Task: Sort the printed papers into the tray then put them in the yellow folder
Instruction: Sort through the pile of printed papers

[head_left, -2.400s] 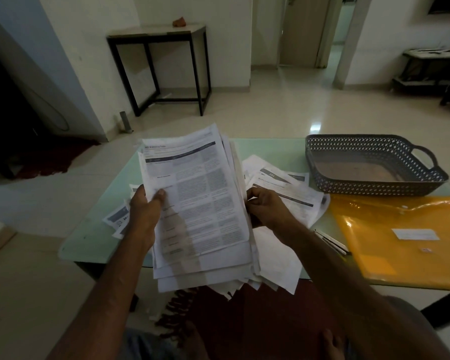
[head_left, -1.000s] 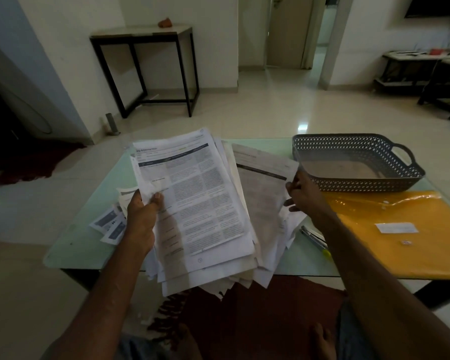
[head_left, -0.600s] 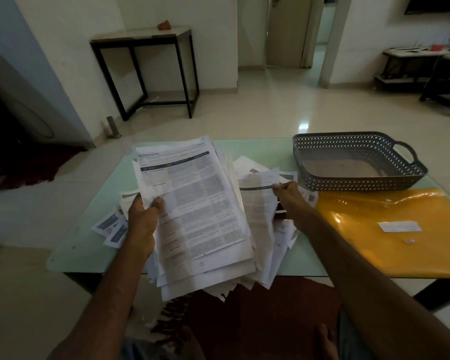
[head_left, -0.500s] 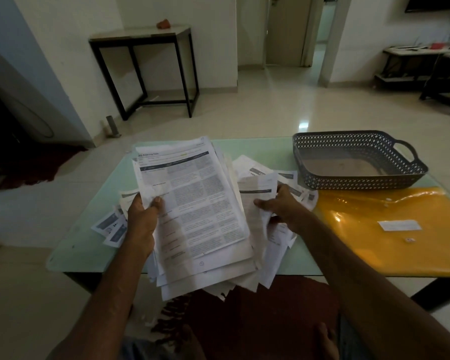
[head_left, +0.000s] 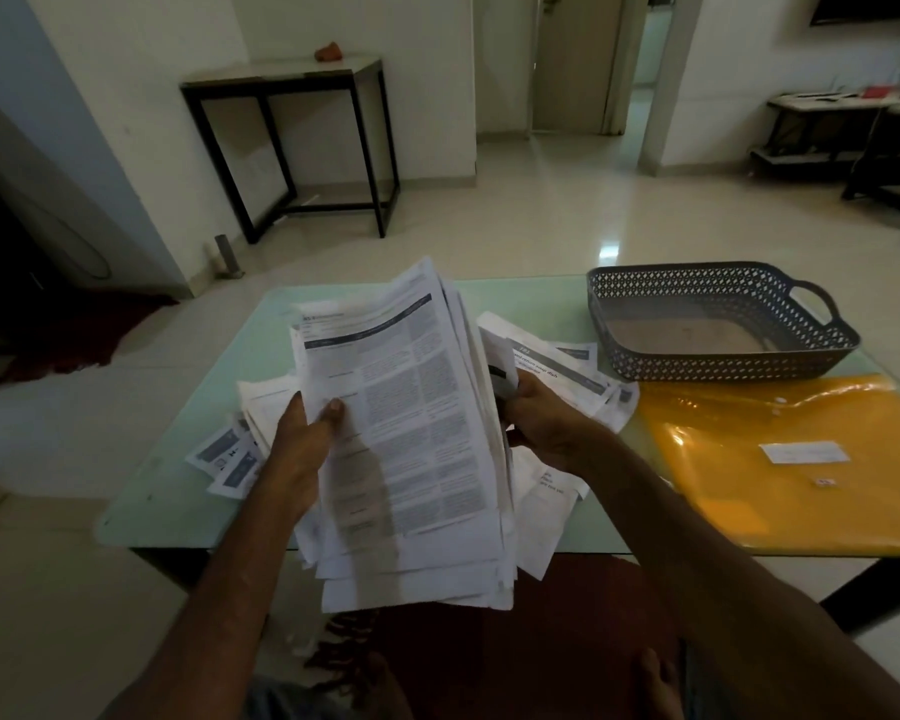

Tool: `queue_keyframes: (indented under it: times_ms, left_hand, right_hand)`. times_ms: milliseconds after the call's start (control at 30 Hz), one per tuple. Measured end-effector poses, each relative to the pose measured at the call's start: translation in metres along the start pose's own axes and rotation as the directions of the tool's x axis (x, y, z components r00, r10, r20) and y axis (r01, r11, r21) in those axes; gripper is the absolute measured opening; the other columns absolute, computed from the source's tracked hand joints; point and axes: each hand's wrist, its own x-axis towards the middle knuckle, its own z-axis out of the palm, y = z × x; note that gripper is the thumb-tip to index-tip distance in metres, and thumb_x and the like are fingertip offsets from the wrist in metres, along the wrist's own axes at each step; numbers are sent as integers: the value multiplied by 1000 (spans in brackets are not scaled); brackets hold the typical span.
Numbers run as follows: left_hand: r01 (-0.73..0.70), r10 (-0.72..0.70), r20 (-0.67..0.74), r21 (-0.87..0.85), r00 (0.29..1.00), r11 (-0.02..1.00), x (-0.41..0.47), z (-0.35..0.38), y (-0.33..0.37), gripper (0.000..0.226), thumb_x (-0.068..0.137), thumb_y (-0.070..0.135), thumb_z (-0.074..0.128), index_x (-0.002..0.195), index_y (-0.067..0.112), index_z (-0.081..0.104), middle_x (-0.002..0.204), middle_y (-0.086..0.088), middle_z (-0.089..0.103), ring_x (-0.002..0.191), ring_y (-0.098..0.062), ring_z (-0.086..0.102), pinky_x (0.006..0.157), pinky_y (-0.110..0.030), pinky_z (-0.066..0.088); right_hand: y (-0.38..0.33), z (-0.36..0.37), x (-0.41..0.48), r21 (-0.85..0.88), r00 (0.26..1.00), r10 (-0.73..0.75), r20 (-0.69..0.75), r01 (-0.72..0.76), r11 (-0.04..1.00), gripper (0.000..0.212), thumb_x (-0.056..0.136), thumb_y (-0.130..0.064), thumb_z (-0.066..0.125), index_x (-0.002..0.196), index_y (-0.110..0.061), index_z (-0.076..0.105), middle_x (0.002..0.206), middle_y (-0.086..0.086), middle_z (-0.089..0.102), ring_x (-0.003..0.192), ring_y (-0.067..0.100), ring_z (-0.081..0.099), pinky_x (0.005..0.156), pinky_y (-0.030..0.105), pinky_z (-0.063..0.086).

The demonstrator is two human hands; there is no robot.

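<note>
Since half a second ago the right hand (head_left: 546, 423) has come back in against the stack (head_left: 417, 439), and the stack has swung more edge-on to me, with its right side fanned.

Left hand (head_left: 302, 449): grips the stack's left edge, thumb on the top sheet, fingers under.

Right hand: fingers curled at the stack's right edge, thumb on a sheet there. I cannot tell whether it pinches one sheet or several.

The stack is held up off the surface (head_left: 178, 501), near its front edge.

Writing: the top sheet has a dark header band and columns of small print, too blurred to read. Loose sheets (head_left: 567, 371) on the surface just right of the stack show a dark band with white lettering, also unreadable. More sheets (head_left: 230, 459) lie to the left.

Tray (head_left: 723, 366): grey, perforated, on the far right of the surface. The folder (head_left: 749, 491), yellow, lies flat just in front of it. The folder's white label (head_left: 804, 452) shows no legible text.
</note>
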Motion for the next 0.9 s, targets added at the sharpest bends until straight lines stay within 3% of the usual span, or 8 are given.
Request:
queue_keyframes:
  times_ms: [100, 167, 267, 333, 467, 533, 667, 900]
  left_hand:
    - [-24, 24, -1, 29, 1000, 999, -4, 6, 3, 39, 99, 14, 57, 137, 7, 50, 124, -6, 59, 110, -22, 56, 88, -29, 45]
    - [-53, 55, -47, 43, 997, 998, -5, 7, 6, 37, 99, 14, 57, 135, 8, 51, 120, -5, 59, 105, -20, 55, 79, -23, 45]
    - [-97, 103, -206, 37, 973, 995, -3, 0, 11, 34, 98, 14, 60, 131, 7, 54, 117, -8, 61, 101, -23, 58, 82, -29, 47]
    - [-147, 165, -302, 82, 939, 986, 0, -9, 15, 27, 94, 15, 65, 120, 10, 56, 111, -8, 62, 98, -27, 61, 84, -37, 51]
    - [-170, 154, -304, -26, 940, 985, 0, -22, 23, 42, 85, 21, 77, 118, 9, 54, 113, -7, 65, 99, -25, 64, 88, -41, 55]
    - [-193, 165, -201, -126, 966, 973, -4, -22, 28, 56, 79, 28, 80, 125, 5, 58, 118, -10, 68, 106, -27, 67, 88, -39, 56]
    - [-193, 202, 27, -201, 979, 960, -21, -2, 45, 40, 87, 21, 73, 125, 11, 63, 115, -4, 73, 105, -21, 70, 87, -36, 56]
    - [-357, 358, -18, -139, 934, 924, -45, 76, 70, 24, 85, 24, 78, 106, 24, 67, 96, 8, 74, 90, -5, 71, 80, -22, 57]
  right_hand:
    - [-5, 5, -3, 18, 999, -33, -15, 34, 999, 27, 100, -1, 52, 118, -15, 66, 98, 8, 75, 87, 24, 70, 75, 44, 63]
    - [-11, 8, -8, 96, 997, -70, -21, 72, 993, 20, 102, -15, 57, 120, -17, 64, 101, 5, 76, 93, 25, 71, 71, 39, 62]
    - [-21, 13, -12, 198, 996, -49, 74, 34, 980, 53, 98, -57, 47, 132, -17, 60, 112, 3, 75, 102, 26, 72, 78, 38, 60]
    - [-21, 22, -13, 128, 995, 17, 101, -30, 991, 63, 91, -67, 49, 133, -21, 58, 117, 2, 74, 105, 24, 72, 88, 45, 59]
    - [-3, 40, -13, -6, 985, -130, 116, 132, 991, 55, 92, -33, 73, 140, -23, 48, 128, 1, 68, 115, 21, 68, 95, 50, 58]
    - [-5, 40, -13, 6, 977, -211, 38, 211, 977, 56, 91, -26, 74, 140, -21, 49, 129, 2, 67, 117, 22, 67, 97, 52, 57]
    - [-27, 23, -13, 127, 926, -367, -87, 375, 918, 44, 92, -10, 69, 132, -21, 55, 127, 8, 68, 116, 26, 67, 94, 48, 58]
    - [-36, -28, -36, 71, 863, -371, -342, 417, 906, 37, 92, -15, 70, 128, -11, 62, 113, 4, 75, 103, 22, 72, 84, 44, 62]
